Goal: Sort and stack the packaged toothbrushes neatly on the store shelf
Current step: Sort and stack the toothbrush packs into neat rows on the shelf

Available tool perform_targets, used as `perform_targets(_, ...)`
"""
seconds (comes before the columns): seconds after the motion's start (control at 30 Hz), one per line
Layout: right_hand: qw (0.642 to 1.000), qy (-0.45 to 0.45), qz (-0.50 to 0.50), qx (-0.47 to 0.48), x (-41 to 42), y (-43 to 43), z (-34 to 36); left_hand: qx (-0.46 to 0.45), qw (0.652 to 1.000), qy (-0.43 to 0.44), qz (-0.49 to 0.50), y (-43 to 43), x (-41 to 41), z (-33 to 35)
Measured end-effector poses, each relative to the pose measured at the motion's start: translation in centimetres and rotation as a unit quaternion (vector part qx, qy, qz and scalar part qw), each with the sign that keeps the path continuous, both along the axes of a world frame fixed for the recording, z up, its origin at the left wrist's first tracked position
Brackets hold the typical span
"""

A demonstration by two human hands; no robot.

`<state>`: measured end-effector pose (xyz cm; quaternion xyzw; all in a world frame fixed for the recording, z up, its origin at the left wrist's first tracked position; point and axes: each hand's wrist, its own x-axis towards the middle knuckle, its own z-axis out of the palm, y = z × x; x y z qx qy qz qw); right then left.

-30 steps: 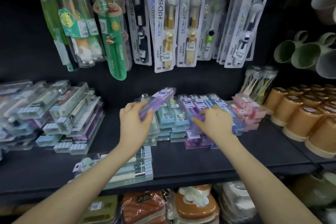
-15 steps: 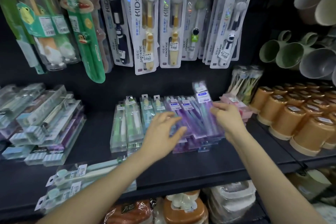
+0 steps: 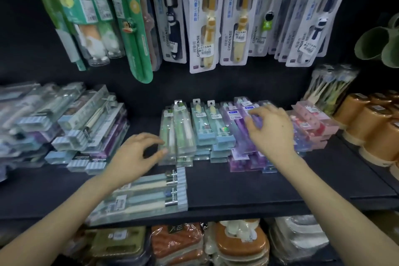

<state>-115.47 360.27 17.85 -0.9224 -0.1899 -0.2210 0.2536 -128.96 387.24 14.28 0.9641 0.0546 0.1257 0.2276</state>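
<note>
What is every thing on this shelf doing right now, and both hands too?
Green stack: flat, tidy.
Blue stack: flat, tidy.
Purple stack: flat, slightly fanned.
Pink stack: flat, piled.
Front packs: lying sideways near the front of the shelf.
Left pile: jumbled, tilted.
Kids toothbrushes: hanging.
Left hand: loosely curved, fingertips at green stack's edge.
Right hand: fingers spread, resting on purple stack.
</note>
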Motion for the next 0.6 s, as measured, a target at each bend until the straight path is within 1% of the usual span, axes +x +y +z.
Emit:
perform_targets(0.03, 0.996, 0.02, 0.082, 0.018, -2.0, 1.1, -0.2, 0.019, 0.999, 0.032, -0.011, 0.9, -1.4, -0.2)
perform_targets(0.07, 0.984, 0.061, 0.168, 0.002, -3.9, 2.3, -0.6, 0.049, 0.996, 0.078, -0.02, 1.7, -2.7, -0.5)
perform_targets(0.13, 0.942, 0.14, 0.29, -0.091, -6.6, 4.6, -2.1, 0.135, 0.973, 0.183, -0.037, 3.3, -5.2, -1.5)
perform_targets(0.17, 0.922, 0.164, 0.322, -0.14, -7.3, 5.7, -2.9, 0.17, 0.958, 0.227, -0.044, 3.9, -6.2, -2.1)
perform_targets(0.2, 0.906, 0.179, 0.337, -0.184, -7.7, 6.7, -3.7, 0.185, 0.948, 0.256, -0.051, 4.4, -7.1, -2.8)
perform_targets(0.23, 0.894, 0.189, 0.342, -0.221, -7.9, 7.4, -4.3, 0.18, 0.945, 0.267, -0.055, 4.6, -7.7, -3.3)
perform_targets(0.33, 0.869, 0.214, 0.336, -0.295, -8.2, 8.3, -5.9, 0.127, 0.96, 0.239, -0.067, 5.1, -8.3, -4.0)
perform_targets(0.4, 0.87, 0.209, 0.333, -0.296, -8.7, 7.7, -6.8, 0.11, 0.961, 0.234, -0.099, 5.3, -7.8, -3.8)
perform_targets(0.5, 0.881, 0.192, 0.328, -0.282, -9.7, 6.1, -7.5, 0.103, 0.95, 0.248, -0.156, 5.5, -6.2, -3.2)
perform_targets(0.6, 0.891, 0.193, 0.317, -0.263, -10.7, 5.1, -7.5, 0.126, 0.938, 0.256, -0.198, 5.2, -4.4, -2.7)
